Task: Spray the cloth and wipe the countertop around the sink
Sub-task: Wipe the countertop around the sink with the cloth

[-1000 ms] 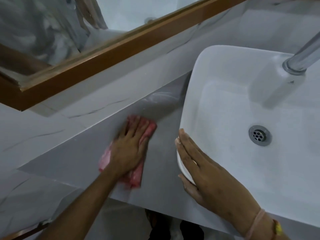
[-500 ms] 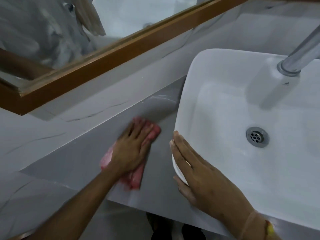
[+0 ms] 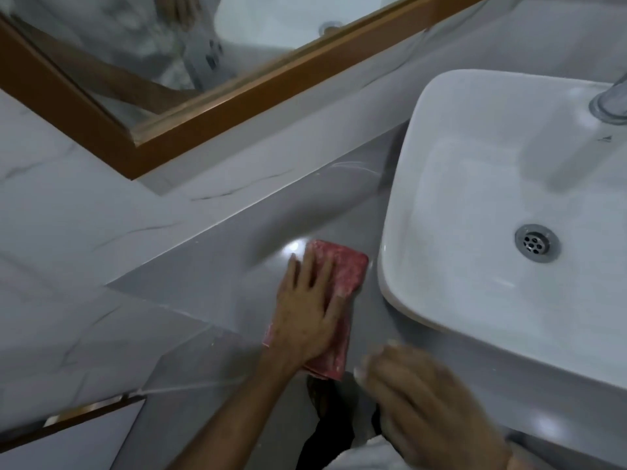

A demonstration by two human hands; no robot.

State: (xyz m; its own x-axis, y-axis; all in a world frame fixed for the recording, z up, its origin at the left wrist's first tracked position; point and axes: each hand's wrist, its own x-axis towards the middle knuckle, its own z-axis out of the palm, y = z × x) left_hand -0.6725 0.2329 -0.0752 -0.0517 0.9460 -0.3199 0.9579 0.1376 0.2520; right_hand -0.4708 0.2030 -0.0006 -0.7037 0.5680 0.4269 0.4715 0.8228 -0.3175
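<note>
Countertop (image 3: 210,286): grey, glossy.
Cloth (image 3: 339,276): pink, flat just left of the sink (image 3: 441,164).
Left hand (image 3: 307,310): fingers spread, pressing the cloth down.
Right hand (image 3: 427,401): blurred, grip unclear.

A bathroom corner tiled in pale marble, seen from above in dim, cool light.

The wall (image 3: 84,212) is faced with white marble-look tiles crossed by thin dark veins, and a mirror (image 3: 142,45) is hung on it in a broad wooden frame (image 3: 271,86) of orange-brown tone. Blurred pale shapes are reflected in the glass. A small bright glint of light (image 3: 294,246) is caught on the glossy grey surface below the wall. At the lower left, a narrow brown strip (image 3: 78,418) is seen against lighter panels, and the floor (image 3: 237,446) beneath is shown as dull grey.
</note>
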